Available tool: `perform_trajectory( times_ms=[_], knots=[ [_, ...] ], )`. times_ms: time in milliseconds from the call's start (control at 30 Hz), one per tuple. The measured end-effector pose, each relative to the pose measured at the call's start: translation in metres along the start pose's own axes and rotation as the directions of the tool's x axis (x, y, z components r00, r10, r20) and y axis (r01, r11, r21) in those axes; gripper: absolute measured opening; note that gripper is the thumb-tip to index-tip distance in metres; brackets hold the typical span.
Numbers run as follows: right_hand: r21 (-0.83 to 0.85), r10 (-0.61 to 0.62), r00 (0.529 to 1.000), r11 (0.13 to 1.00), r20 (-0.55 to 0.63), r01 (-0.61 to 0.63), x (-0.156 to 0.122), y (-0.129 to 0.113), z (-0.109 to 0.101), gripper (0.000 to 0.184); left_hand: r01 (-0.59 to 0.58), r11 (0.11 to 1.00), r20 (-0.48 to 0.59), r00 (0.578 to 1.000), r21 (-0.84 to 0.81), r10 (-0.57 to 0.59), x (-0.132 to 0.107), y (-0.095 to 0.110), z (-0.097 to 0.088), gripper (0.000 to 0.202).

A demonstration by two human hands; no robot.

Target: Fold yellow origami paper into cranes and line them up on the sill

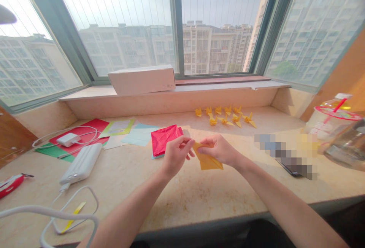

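Note:
Between my hands, above the stone counter, is a piece of yellow origami paper, partly folded. My right hand grips it from the right, thumb on top and fingers behind. With thumb and forefinger together, my left hand pinches the paper's upper left edge; its other fingers curl loosely below. Just behind the left hand lies a stack of creased red paper, with a bit of blue paper under it. Several folded yellow paper cranes stand in two rows toward the back of the counter.
Left on the counter are coloured sheets, a white charger, a white power bank, looping cables and a red cutter. At right stand a lidded cup, a glass jug and a blurred-out item. A white box sits on the sill.

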State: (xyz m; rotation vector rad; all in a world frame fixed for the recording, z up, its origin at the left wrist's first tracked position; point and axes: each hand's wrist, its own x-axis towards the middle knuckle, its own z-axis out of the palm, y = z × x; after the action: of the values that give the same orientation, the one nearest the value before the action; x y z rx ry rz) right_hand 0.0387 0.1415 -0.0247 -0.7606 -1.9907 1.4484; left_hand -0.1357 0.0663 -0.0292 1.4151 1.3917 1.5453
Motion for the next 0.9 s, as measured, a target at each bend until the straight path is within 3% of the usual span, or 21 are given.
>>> perform_trajectory(
  times_ms=[200,333,400,500,567,633,733,900],
  knots=[
    [0.1,0.029,0.998,0.995,-0.056,-0.023,0.004,0.004,0.002,0.04,0.011,0.998,-0.191,0.981,-0.059,-0.022,0.006,0.005,-0.004,0.032],
    [0.055,-0.012,0.967,0.998,-0.253,0.026,0.007,0.009,0.001,0.03,0.033,0.991,-0.248,0.966,-0.132,-0.065,0.007,0.008,-0.005,0.04],
    [-0.034,-0.07,0.918,0.998,-0.39,0.061,0.007,0.011,0.002,0.027,0.075,0.989,-0.208,0.973,-0.126,-0.1,0.006,0.006,-0.003,0.045],
    [-0.298,-0.266,0.82,0.947,-0.507,0.123,0.005,0.013,0.005,0.017,0.15,0.986,0.023,0.989,-0.073,-0.149,0.001,0.001,0.005,0.043],
    [-0.465,-0.438,0.784,0.858,-0.44,0.218,0.004,0.015,0.009,0.01,0.152,0.981,0.197,0.972,-0.118,-0.127,-0.004,-0.001,0.011,0.041],
    [-0.552,-0.577,0.757,0.756,-0.307,0.353,0.003,0.016,0.013,0.009,0.133,0.966,0.298,0.953,-0.22,-0.064,-0.008,-0.001,0.015,0.039],
    [-0.601,-0.682,0.724,0.623,-0.104,0.5,0.002,0.018,0.018,0.026,0.134,0.931,0.272,0.961,-0.339,-0.04,-0.008,0.0,0.015,0.037],
    [-0.684,-0.712,0.695,0.461,0.096,0.566,0.0,0.014,0.015,0.037,0.155,0.885,0.163,0.982,-0.44,-0.091,-0.001,0.0,0.006,0.033]
  ],
)
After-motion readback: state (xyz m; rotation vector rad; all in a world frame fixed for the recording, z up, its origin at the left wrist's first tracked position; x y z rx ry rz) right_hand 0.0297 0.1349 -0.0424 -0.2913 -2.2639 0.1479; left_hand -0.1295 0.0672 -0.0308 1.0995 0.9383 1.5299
